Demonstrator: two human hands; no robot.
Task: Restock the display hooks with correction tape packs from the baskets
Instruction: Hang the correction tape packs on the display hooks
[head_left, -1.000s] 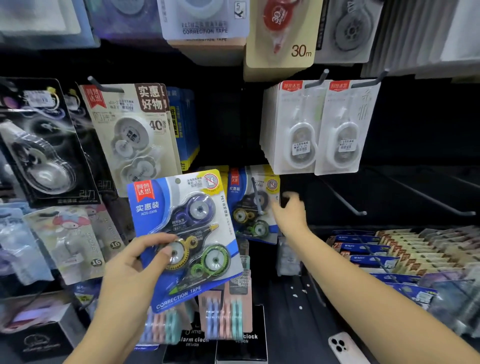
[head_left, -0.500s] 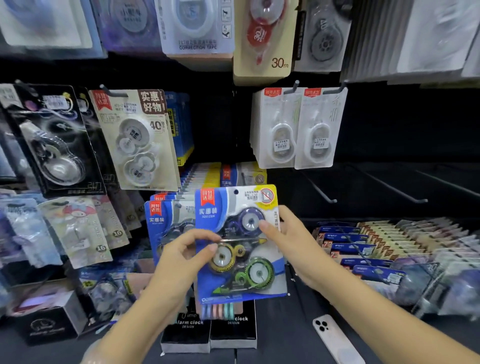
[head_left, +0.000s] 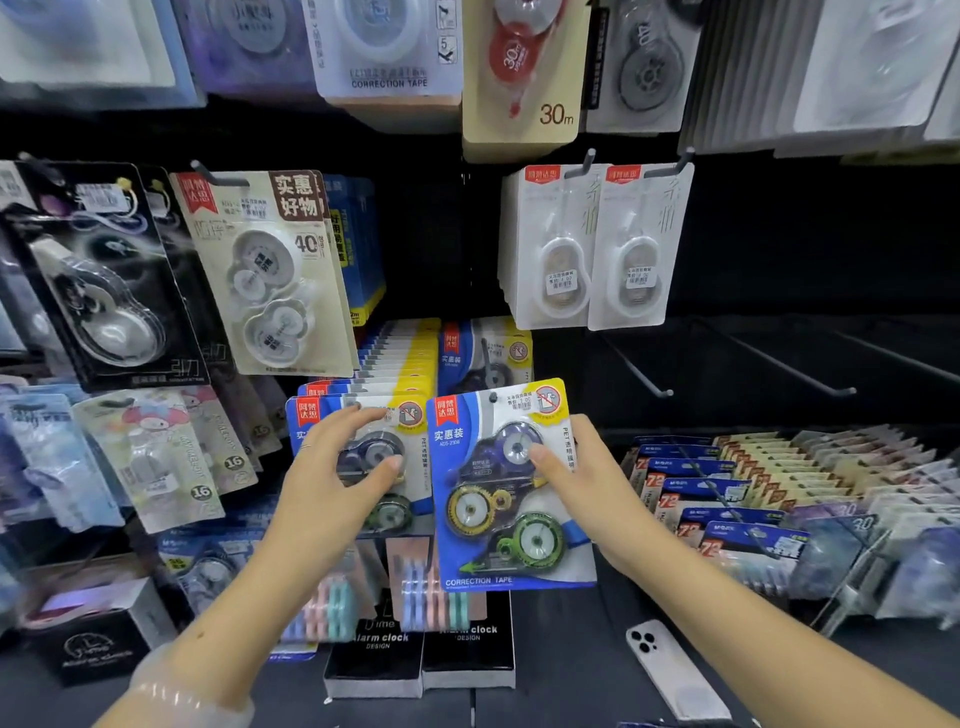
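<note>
Packs (head_left: 722, 512) upright in rows inside tray (head_left: 852, 610) beside right hand (head_left: 587, 483).

Blue-and-yellow correction tape pack (head_left: 498, 488) (gold, green wheels).

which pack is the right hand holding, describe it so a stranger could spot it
Start at the two white packs hanging right of centre and drop straight down. There the right hand grips a blue correction tape pack by its right edge. Unlike the matching packs on the hook to its left, it is off the hook, its "CORRECTION TAPE" strip fully visible.
</note>
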